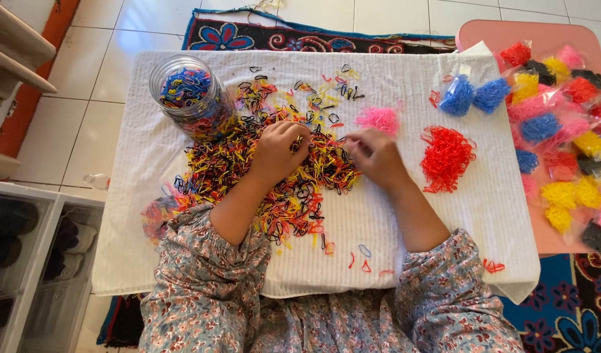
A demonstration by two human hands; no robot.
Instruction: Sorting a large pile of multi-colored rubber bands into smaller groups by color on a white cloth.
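Sorting — left hand [279, 151] and right hand [373, 155] both pinching bands from mixed elastic pile [274, 176]

I see the mixed pile of tiny elastic bands [274, 176] spread loosely over the white cloth, a tangle of black, yellow, red and orange loops, thickest at the centre and thinning to scattered strays toward the near edge; beside it lie a sorted heap of red bands [447, 157] and a smaller pink heap [379, 119]
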